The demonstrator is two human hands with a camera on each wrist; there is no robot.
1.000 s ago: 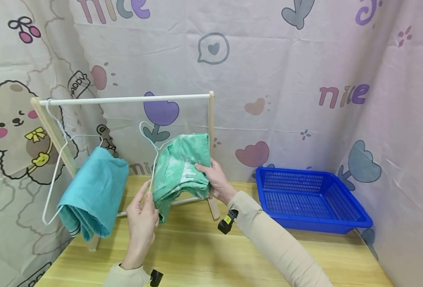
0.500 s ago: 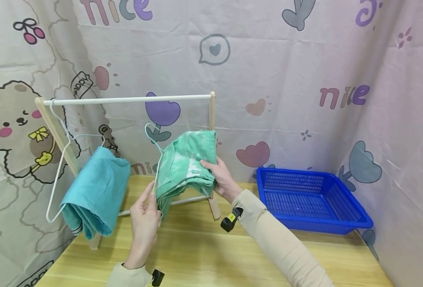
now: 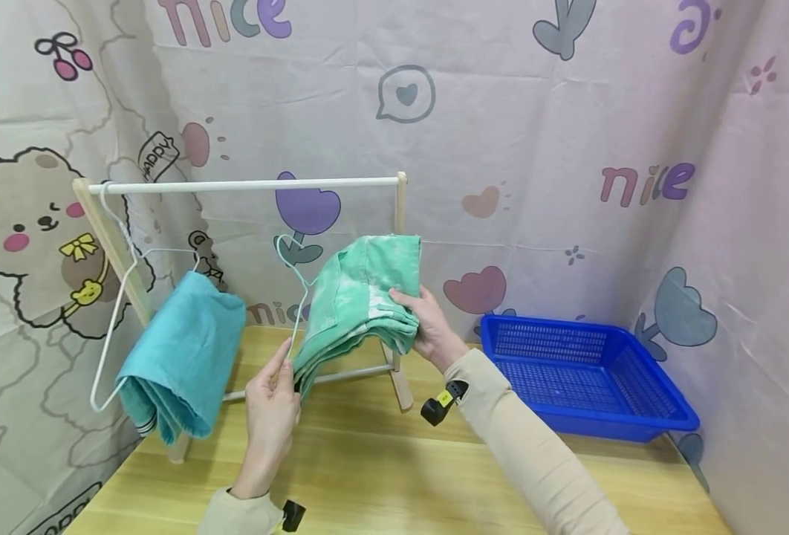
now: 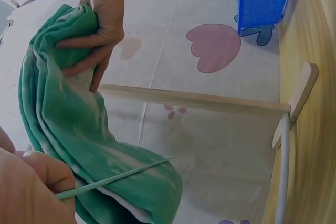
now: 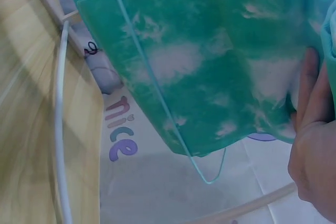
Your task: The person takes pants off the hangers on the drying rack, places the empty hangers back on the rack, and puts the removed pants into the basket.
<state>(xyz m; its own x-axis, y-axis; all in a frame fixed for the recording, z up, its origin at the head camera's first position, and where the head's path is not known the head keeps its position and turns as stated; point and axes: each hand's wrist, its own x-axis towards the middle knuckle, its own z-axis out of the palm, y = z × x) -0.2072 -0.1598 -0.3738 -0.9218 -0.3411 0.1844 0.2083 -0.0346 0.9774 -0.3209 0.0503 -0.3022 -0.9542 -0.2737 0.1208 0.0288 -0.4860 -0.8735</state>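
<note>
In the head view my left hand (image 3: 270,412) pinches the lower left corner of a white wire clothes hanger (image 3: 303,303) between thumb and fingers. A folded green-and-white tie-dye garment (image 3: 361,286) lies over the hanger, hiding much of it. At the garment's right end, my right hand (image 3: 434,331) grips the folds, thumb on the near face. The left wrist view shows the hanger wire (image 4: 118,177) crossing the lower part of the cloth. In the right wrist view, fingers (image 5: 307,90) of the right hand reach under the cloth, and the wire runs across its face.
A clothes rack (image 3: 247,185) with a white bar and wooden legs stands behind the hands. On its left end hangs another hanger (image 3: 110,334) with a folded teal garment (image 3: 183,357). A blue plastic basket (image 3: 588,423) sits at the right on the wooden table (image 3: 368,468).
My right hand has moved right and slightly up, carrying the green garment's right end. The hanger's hook has shifted a little right. My left hand keeps its pinch on the corner.
</note>
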